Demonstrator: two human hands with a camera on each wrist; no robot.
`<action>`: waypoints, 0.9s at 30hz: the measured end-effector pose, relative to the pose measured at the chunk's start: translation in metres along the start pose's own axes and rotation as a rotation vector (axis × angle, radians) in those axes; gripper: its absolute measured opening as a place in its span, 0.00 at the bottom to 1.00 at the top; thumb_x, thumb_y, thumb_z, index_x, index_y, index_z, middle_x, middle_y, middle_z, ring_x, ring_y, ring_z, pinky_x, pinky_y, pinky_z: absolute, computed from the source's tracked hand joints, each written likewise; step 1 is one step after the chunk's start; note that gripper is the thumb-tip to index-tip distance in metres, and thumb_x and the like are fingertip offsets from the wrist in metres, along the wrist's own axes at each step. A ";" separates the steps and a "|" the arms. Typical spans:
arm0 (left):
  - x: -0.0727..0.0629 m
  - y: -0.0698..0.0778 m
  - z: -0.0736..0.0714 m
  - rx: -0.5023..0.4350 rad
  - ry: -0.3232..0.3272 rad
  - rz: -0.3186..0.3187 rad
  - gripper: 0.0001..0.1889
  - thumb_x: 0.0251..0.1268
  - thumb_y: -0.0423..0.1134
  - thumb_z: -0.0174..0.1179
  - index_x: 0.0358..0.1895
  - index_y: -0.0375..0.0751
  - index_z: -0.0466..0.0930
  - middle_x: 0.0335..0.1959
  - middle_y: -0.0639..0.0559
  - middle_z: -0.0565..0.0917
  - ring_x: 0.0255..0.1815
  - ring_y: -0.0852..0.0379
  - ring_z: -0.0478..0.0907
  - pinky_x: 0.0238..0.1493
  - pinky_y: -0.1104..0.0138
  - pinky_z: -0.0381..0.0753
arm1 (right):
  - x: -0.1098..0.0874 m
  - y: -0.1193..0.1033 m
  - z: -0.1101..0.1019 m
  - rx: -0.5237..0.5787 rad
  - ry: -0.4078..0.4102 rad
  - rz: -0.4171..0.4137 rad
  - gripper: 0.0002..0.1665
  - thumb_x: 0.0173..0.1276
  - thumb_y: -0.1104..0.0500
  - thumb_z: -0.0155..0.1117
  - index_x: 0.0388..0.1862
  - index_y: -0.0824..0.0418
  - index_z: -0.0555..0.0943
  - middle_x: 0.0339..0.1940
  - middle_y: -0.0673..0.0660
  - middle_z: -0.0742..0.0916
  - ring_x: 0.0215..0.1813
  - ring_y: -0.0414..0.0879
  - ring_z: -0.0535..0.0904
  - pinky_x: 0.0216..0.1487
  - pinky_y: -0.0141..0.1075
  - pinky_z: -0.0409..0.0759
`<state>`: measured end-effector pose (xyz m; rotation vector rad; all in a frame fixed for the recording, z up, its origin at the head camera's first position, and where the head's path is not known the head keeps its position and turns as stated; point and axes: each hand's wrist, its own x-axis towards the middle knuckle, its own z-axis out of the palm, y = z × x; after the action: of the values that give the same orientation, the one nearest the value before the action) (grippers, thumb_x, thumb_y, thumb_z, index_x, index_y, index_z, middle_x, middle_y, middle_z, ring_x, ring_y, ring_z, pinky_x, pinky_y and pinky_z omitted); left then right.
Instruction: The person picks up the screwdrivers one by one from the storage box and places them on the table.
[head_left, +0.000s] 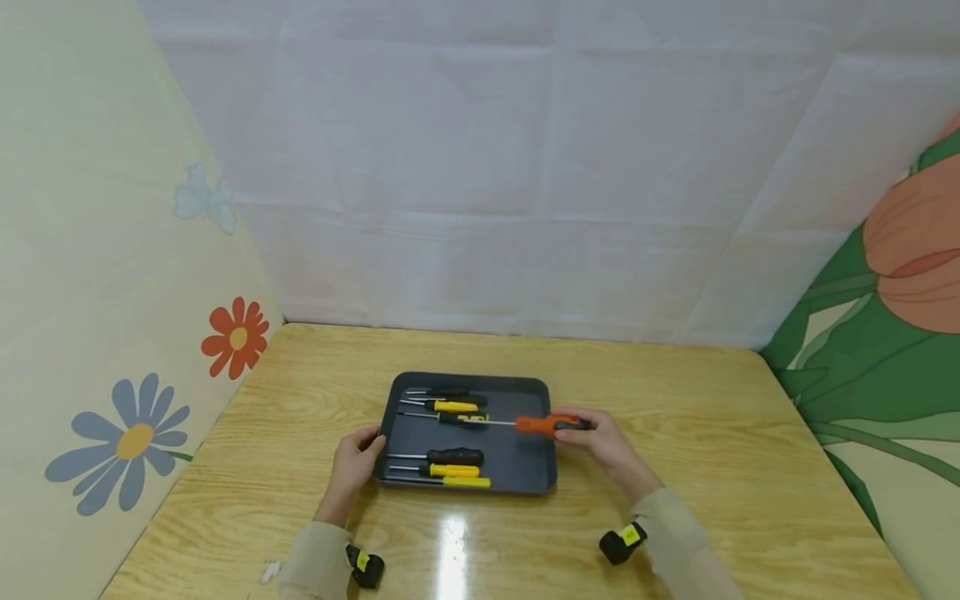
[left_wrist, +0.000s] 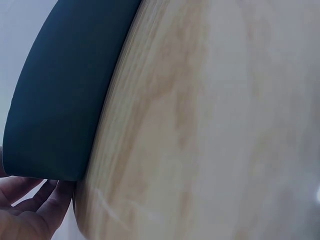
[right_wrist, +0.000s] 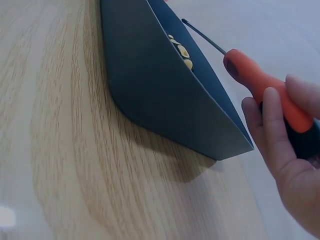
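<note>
A dark grey tray [head_left: 517, 467] rests on the wooden table with several screwdrivers inside. My left hand [head_left: 354, 460] grips its left side, the thumb over the rim and the fingertips [left_wrist: 57, 202] low against the outer wall. Above the tray's right rim, my right hand [head_left: 600, 442] holds an orange-and-black screwdriver [head_left: 534, 426] by its handle, the metal shaft pointing left over the tray. In the right wrist view, thumb and fingers pinch the orange handle [right_wrist: 260, 80]. A black-handled screwdriver [head_left: 455, 457] and a yellow-handled screwdriver [head_left: 467, 482] lie in the tray's near half.
More yellow and black screwdrivers, one a yellow-handled screwdriver [head_left: 452, 407], lie in the tray's far half. The wooden table [head_left: 750, 467] stretches out around the tray. A white cloth [head_left: 480, 167] hangs behind it, with printed panels at both sides.
</note>
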<state>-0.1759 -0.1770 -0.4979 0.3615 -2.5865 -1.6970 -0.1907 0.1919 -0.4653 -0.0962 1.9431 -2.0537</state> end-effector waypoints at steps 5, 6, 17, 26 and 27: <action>0.000 0.000 0.000 -0.008 -0.002 -0.005 0.15 0.63 0.28 0.50 0.50 0.20 0.73 0.46 0.31 0.77 0.48 0.43 0.72 0.50 0.54 0.71 | -0.003 0.000 -0.006 0.036 0.013 0.011 0.32 0.56 0.74 0.62 0.59 0.82 0.63 0.52 0.71 0.73 0.41 0.47 0.80 0.46 0.37 0.79; 0.000 0.000 0.000 -0.009 -0.002 -0.005 0.15 0.63 0.27 0.50 0.50 0.20 0.73 0.46 0.31 0.77 0.48 0.43 0.72 0.50 0.54 0.71 | -0.004 0.000 -0.007 0.036 0.017 0.016 0.32 0.56 0.73 0.62 0.59 0.82 0.63 0.52 0.70 0.72 0.41 0.47 0.80 0.46 0.37 0.79; 0.000 -0.001 0.001 0.011 0.020 0.025 0.14 0.63 0.28 0.51 0.47 0.20 0.75 0.42 0.33 0.79 0.43 0.47 0.73 0.43 0.61 0.74 | -0.006 0.004 -0.017 0.024 0.005 -0.003 0.34 0.58 0.71 0.62 0.60 0.82 0.61 0.49 0.65 0.77 0.42 0.46 0.81 0.47 0.40 0.78; 0.000 -0.001 0.000 0.013 0.014 0.016 0.14 0.63 0.28 0.51 0.48 0.21 0.74 0.42 0.34 0.79 0.43 0.46 0.73 0.42 0.61 0.73 | -0.009 0.001 -0.022 0.074 0.073 0.039 0.32 0.57 0.73 0.61 0.60 0.81 0.62 0.50 0.66 0.74 0.41 0.47 0.81 0.50 0.41 0.77; 0.001 -0.002 0.000 0.014 0.012 0.015 0.14 0.63 0.28 0.51 0.48 0.21 0.74 0.42 0.33 0.79 0.43 0.46 0.73 0.42 0.61 0.73 | -0.009 0.001 -0.023 0.074 0.076 0.034 0.32 0.57 0.73 0.61 0.60 0.81 0.62 0.52 0.68 0.73 0.41 0.47 0.81 0.50 0.42 0.76</action>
<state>-0.1762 -0.1775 -0.4995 0.3504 -2.5871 -1.6676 -0.1881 0.2165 -0.4667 0.0322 1.8956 -2.1335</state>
